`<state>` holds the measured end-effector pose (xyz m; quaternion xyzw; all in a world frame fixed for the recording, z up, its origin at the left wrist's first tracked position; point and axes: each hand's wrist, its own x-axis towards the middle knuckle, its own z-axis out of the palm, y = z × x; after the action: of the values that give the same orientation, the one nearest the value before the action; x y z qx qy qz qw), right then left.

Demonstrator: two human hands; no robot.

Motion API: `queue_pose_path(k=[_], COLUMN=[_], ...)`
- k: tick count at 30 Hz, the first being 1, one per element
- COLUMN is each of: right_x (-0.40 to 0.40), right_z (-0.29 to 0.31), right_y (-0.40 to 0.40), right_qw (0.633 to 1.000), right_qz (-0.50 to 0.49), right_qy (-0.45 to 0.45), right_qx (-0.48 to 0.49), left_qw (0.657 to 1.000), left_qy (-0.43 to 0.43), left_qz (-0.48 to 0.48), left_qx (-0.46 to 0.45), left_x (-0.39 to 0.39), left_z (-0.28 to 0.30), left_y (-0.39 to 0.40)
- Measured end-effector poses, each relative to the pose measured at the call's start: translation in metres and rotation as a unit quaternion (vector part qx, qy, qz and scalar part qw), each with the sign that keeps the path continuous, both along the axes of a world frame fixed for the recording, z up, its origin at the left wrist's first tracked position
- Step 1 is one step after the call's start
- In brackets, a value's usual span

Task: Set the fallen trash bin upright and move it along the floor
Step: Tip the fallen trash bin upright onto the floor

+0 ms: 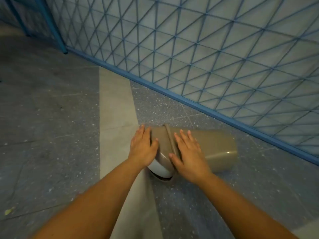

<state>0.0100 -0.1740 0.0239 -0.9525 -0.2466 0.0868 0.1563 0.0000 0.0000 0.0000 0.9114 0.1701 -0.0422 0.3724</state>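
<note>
On the floor (51, 118), both hands flank the fallen bin (215, 149).

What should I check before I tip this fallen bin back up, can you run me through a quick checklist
1. Left hand on the trash bin: ok, flat against the lid end.
2. Right hand on the bin: ok, flat on the body just past the lid seam.
3. Firm grip: not ok, both hands lie open, fingers not curled round anything.
4. Lid closed: cannot tell, a dark gap shows under its white edge.
5. Room to swing upright: ok on the near side; the blue mesh fence runs close behind the base end.
6. Floor clear for sliding: ok, only a small leaf scrap far to the left.
</note>
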Motion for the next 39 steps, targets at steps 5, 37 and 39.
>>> queue_pose_path(k=[5,37,39], right_x=[-0.005,0.030,0.031], right_z=[-0.017,0.042,0.041], right_y=[0.005,-0.038,-0.051], right_qw=[0.999,0.722,0.686], right_qz=[-0.023,-0.297,-0.305], right_qy=[0.021,0.190,0.210], right_qx=[-0.009,0.595,0.626], left_qw=[0.992,0.965,0.955], left_qy=[-0.007,-0.237,-0.247], left_qz=[0.058,-0.108,-0.158], left_qx=[-0.109,-0.019,0.045], left_x=[-0.001,0.044,0.049], left_z=[-0.024,0.093,0.100], left_y=[0.002,-0.035,-0.050])
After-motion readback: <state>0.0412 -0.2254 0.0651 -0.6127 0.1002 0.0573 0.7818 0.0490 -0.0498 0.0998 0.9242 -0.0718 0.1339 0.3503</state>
